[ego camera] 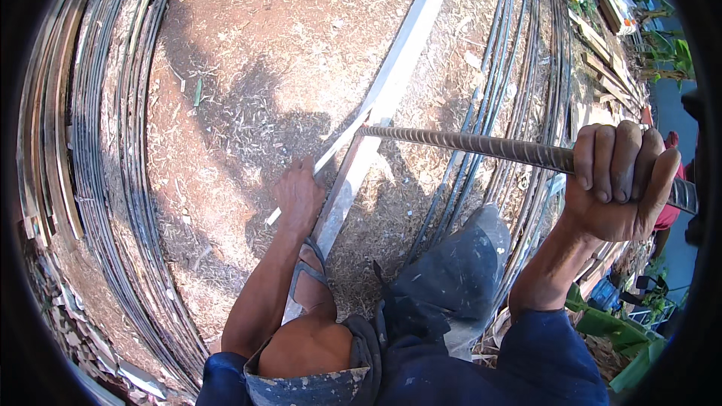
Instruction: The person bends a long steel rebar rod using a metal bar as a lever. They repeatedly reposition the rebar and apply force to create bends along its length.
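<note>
My right hand [615, 192] is raised at the right, its fingers wrapped around a ribbed steel reinforcing bar [468, 142]. The bar slants down to the left, and its far tip meets a long straight beam [409, 56] on the ground. Low in the middle, my left hand [300, 194] grips a thin pale strip [344, 138], seemingly wood. One end of this strip sticks out below the hand; the other reaches the beam's left edge near the bar's tip. My sandalled foot [312, 285] is at the near part of the beam, apparently on it.
Bundles of long thin rods [135, 192] run along the left, beside stacked timber [48, 124]. More rods [488, 113] lie to the right. Loose boards [609, 73], a blue water container [604, 295] and partly hidden person in red [668, 217] are farther right. Wood chips litter the soil.
</note>
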Tool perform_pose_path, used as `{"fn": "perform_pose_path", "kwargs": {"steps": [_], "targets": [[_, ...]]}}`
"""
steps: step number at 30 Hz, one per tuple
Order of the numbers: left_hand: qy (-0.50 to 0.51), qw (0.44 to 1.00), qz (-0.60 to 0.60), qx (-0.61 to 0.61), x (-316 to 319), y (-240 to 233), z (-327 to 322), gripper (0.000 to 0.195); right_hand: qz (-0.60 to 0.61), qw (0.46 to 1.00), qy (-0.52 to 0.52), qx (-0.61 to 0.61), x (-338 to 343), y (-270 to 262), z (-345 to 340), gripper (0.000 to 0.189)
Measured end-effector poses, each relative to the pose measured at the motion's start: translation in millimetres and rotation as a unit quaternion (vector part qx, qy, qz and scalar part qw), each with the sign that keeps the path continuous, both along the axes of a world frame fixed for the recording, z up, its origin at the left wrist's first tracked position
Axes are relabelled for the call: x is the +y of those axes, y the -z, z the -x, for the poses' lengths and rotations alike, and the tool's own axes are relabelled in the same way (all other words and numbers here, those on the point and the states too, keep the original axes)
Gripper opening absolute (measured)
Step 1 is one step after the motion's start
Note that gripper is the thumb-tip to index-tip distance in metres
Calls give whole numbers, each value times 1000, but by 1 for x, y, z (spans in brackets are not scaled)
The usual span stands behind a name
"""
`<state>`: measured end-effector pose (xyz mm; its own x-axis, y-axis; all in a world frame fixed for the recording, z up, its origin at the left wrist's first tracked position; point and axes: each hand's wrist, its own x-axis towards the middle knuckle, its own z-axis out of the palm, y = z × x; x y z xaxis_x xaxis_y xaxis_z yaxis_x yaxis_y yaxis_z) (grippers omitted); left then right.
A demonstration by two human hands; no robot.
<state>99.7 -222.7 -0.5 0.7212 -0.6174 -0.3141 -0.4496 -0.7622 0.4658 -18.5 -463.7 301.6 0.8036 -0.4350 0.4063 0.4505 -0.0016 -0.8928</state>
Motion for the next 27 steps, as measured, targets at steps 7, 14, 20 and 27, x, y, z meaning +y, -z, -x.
{"fn": "perform_pose_path", "kwargs": {"steps": [7, 14, 20, 27], "targets": [[-31, 994, -53, 91, 22, -23, -2, 42, 17, 997, -71, 6, 4, -2, -58, 38], [-21, 999, -31, 19, 58, 0, 12, 41, 9, 995, -93, -18, 15, 6, -70, 50], [-26, 999, -23, 30, 58, 6, 23, 38, 31, 997, -61, 34, 49, -5, -70, 57], [-68, 983, -27, 170, 57, -11, 8, 52, -20, 994, -102, 34, 57, -6, -78, 51]]}}
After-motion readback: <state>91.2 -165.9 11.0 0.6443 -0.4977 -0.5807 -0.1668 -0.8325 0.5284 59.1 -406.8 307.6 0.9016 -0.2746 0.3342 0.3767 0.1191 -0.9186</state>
